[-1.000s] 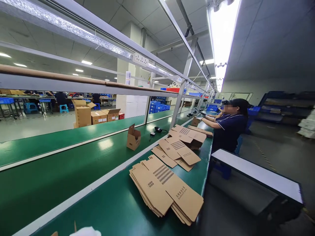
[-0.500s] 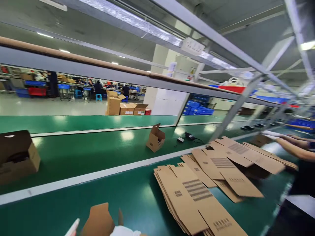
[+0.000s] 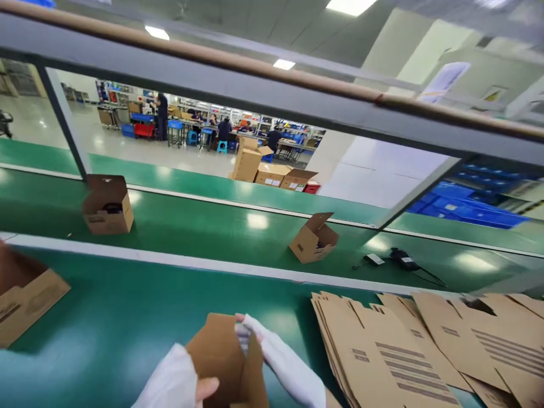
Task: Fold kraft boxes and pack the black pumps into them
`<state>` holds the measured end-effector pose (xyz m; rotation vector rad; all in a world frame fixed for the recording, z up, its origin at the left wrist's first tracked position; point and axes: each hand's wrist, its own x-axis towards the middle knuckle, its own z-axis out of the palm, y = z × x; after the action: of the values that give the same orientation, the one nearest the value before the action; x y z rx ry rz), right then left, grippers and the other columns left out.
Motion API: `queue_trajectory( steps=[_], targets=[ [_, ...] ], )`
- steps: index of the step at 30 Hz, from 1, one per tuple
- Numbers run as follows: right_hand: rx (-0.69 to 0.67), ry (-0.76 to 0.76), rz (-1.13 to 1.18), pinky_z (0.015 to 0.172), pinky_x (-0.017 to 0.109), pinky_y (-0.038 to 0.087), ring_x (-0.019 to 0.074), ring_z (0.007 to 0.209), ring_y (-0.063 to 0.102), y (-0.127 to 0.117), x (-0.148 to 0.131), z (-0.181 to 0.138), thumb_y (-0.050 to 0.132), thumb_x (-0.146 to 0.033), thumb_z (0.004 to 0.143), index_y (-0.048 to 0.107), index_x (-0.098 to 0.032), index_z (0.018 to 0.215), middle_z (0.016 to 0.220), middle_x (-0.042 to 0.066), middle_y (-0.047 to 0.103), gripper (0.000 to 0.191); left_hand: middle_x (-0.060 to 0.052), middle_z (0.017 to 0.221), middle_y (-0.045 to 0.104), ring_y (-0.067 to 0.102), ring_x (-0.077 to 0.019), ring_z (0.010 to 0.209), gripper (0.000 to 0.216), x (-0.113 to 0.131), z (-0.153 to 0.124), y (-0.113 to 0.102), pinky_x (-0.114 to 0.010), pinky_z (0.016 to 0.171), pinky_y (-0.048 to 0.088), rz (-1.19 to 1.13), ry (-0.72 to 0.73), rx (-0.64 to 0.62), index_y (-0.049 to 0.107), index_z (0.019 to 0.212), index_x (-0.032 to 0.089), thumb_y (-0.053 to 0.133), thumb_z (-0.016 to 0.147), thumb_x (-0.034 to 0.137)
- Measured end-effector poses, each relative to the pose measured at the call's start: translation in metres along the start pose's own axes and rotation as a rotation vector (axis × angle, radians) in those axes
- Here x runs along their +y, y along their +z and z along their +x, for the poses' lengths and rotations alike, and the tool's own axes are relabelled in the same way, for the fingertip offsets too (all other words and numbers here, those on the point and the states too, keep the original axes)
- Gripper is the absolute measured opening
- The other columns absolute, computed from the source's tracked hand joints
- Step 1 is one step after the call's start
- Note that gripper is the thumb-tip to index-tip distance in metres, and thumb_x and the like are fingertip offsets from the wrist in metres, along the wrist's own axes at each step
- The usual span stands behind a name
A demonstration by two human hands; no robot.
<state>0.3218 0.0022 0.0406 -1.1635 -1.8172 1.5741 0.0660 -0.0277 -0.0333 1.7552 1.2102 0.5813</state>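
Both gloved hands are gripping a small cardboard box [image 3: 225, 357] at the bottom edge, just left of the stack of flat cartons [image 3: 382, 357]; the left hand [image 3: 178, 382] is clasping the box's near side with a bare thumb showing, and the right hand [image 3: 276, 357] is curling its fingers over the top flap; beyond the stack, on the green conveyor belt [image 3: 191, 226], an open box [image 3: 313, 238] is sitting tilted; further left of it another open box [image 3: 107, 205] is standing; right of the tilted box a black charger [image 3: 402, 259] is lying on the belt.
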Motion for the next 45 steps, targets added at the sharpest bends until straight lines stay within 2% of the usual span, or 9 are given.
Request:
queue_trajectory(
  steps=[4,7,12,17,22,32,39,42,45],
  targets=[
    [-0.275,0.069,0.433,0.099,0.046,0.046,0.0307,0.110,0.062,0.022,0.010,0.015,0.055,-0.073,0.082,0.063,-0.019,0.125,0.120,0.012,0.066,0.070,-0.009,0.102,0.073,0.065,-0.0324,0.101,0.060,0.009,-0.004,0.003,-0.044,0.091,0.053,-0.087,0.222,-0.036,0.058,0.132,0.028,0.049,0.084,0.063],
    [-0.267,0.181,0.435,0.093,0.042,0.049,0.0288,0.098,0.065,0.033,0.008,0.017,0.074,-0.059,0.072,0.067,-0.015,0.115,0.107,0.009,0.070,0.061,-0.014,0.154,0.035,0.034,-0.0436,0.138,0.095,0.022,-0.025,-0.002,-0.056,0.114,0.029,-0.114,0.314,0.085,0.024,0.152,0.025,0.061,0.075,0.066],
    [-0.427,0.250,0.239,0.092,0.042,0.049,0.0282,0.100,0.063,0.004,-0.002,0.015,0.063,-0.067,0.079,0.065,-0.015,0.118,0.110,0.012,0.068,0.066,-0.021,0.155,0.022,0.039,-0.0413,0.137,0.118,0.036,-0.037,-0.007,-0.058,0.110,0.033,-0.645,0.432,-0.076,-0.016,0.150,0.024,0.068,0.073,0.053],
    [-0.704,0.210,0.250,0.103,0.044,0.040,0.0312,0.129,0.048,-0.027,-0.012,0.032,0.067,-0.074,0.070,0.050,-0.017,0.139,0.142,0.018,0.050,0.091,-0.014,0.134,0.044,0.047,-0.0375,0.127,0.115,0.031,-0.034,-0.003,-0.057,0.111,0.032,-0.669,0.452,-0.073,0.001,0.151,0.025,0.071,0.063,0.045],
    [-0.797,0.265,-0.185,0.082,0.033,0.049,0.0281,0.104,0.061,0.001,-0.049,0.053,0.072,-0.059,0.070,0.061,-0.021,0.126,0.120,0.007,0.066,0.068,-0.008,0.124,0.043,0.052,-0.0313,0.111,0.109,0.030,-0.039,-0.008,-0.052,0.105,0.038,-0.480,0.455,0.010,0.016,0.151,0.028,0.071,0.059,0.053],
    [-0.594,0.322,-0.843,0.057,0.028,0.040,0.0239,0.067,0.065,0.043,-0.077,0.049,0.067,-0.037,0.069,0.065,-0.020,0.098,0.079,0.003,0.072,0.034,-0.009,0.123,0.048,0.053,-0.0325,0.108,0.118,0.027,-0.039,-0.007,-0.055,0.103,0.038,-0.473,0.476,0.021,0.011,0.152,0.030,0.075,0.058,0.060],
    [0.190,-0.591,-0.992,0.091,0.035,0.052,0.0240,0.114,0.061,0.018,-0.084,0.018,0.049,-0.028,0.093,0.049,-0.019,0.134,0.129,0.011,0.062,0.042,-0.012,0.143,0.044,0.042,-0.0358,0.131,0.080,0.025,-0.023,-0.067,-0.047,0.109,0.035,-0.640,0.121,0.475,0.040,0.141,0.021,0.070,0.075,0.053],
    [0.049,-0.906,-1.171,0.096,0.040,0.051,0.0271,0.119,0.057,0.041,-0.080,0.005,0.050,-0.036,0.095,0.054,-0.017,0.128,0.129,0.012,0.062,0.039,-0.012,0.129,0.057,0.052,-0.0318,0.120,0.055,0.012,-0.006,-0.089,-0.046,0.103,0.041,-0.865,-0.114,0.742,0.053,0.124,0.017,0.060,0.083,0.052],
    [-0.072,-1.075,-1.333,0.092,0.041,0.053,0.0275,0.113,0.061,0.066,-0.067,0.003,0.052,-0.026,0.093,0.063,-0.018,0.117,0.122,0.008,0.067,0.028,-0.012,0.114,0.065,0.059,-0.0300,0.109,0.049,0.003,0.006,-0.095,-0.048,0.099,0.045,-1.081,-0.179,0.678,0.059,0.114,0.013,0.050,0.088,0.053]
  ],
)
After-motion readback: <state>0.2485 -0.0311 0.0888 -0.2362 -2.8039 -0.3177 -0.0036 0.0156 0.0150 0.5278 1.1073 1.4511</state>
